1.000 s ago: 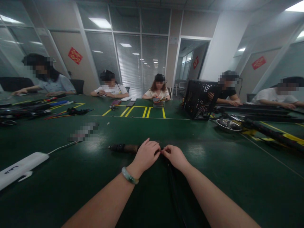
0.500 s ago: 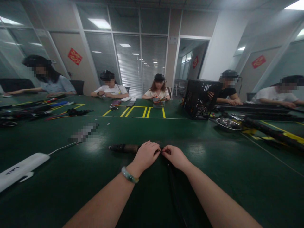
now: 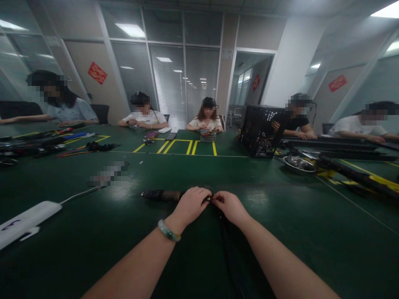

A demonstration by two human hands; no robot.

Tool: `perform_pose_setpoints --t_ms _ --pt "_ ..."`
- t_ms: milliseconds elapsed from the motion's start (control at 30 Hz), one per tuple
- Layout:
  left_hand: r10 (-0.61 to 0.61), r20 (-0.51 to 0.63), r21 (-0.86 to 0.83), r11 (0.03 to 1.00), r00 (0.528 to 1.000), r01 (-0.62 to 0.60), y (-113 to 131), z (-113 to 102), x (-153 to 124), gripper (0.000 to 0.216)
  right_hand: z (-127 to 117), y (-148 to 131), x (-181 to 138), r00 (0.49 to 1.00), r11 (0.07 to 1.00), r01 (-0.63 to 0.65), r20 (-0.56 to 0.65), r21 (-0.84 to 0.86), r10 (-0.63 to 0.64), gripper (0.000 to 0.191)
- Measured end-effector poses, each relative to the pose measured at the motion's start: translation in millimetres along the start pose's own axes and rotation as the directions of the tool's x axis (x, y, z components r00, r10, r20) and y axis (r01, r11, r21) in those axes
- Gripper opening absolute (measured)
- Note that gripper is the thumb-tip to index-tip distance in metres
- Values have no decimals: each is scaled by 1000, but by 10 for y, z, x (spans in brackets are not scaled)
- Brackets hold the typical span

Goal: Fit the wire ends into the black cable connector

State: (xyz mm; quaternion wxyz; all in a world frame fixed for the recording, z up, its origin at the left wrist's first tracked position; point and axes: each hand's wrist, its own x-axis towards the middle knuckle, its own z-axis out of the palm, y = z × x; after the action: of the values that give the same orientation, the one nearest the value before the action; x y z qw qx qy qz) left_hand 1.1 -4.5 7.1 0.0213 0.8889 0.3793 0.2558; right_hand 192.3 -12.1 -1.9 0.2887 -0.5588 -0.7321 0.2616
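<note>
A dark rod-like tool (image 3: 171, 195) with a brown middle section and a small metal tip lies crosswise before me, its tip pointing left. Over its right end, my left hand (image 3: 193, 203) is closed, with a bangle (image 3: 168, 231) on the wrist. Close beside it, my right hand (image 3: 229, 204) pinches something small and dark that I cannot make out. A small shiny metal piece (image 3: 209, 199) shows between the two hands' fingertips. From under the right hand a long black strip (image 3: 226, 245), perhaps a strap or cable, runs toward me between my forearms.
A white power strip (image 3: 31, 222) lies left, its cord leading to a blurred-out device (image 3: 109, 174). Beyond are a black computer case (image 3: 264, 131), a metal bowl (image 3: 299, 164) and black rods (image 3: 352, 174) on the right. Several people sit around the green table (image 3: 174, 170).
The view has shifted slightly. Both hands stay together at the tool's right end, and the metal piece between the fingertips shows a little more clearly.
</note>
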Motion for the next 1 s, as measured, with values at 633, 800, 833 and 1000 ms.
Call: perform_pose_setpoints --t_ms 633,800,833,1000 --pt "-25 -8 -12 1000 1000 25 7 5 19 10 19 32 8 994 993 -104 -12 46 105 13" --pt "-39 -25 -4 999 999 39 -2 16 14 14 24 48 8 997 993 -75 -7 94 76 12" --pt "-44 -23 0 999 999 44 -4 17 12 13 22 53 7 997 993 -73 -4 98 74 12" --pt "-39 -8 3 999 999 39 -8 14 12 11 12 83 17 999 993 -49 -7 105 50 10"
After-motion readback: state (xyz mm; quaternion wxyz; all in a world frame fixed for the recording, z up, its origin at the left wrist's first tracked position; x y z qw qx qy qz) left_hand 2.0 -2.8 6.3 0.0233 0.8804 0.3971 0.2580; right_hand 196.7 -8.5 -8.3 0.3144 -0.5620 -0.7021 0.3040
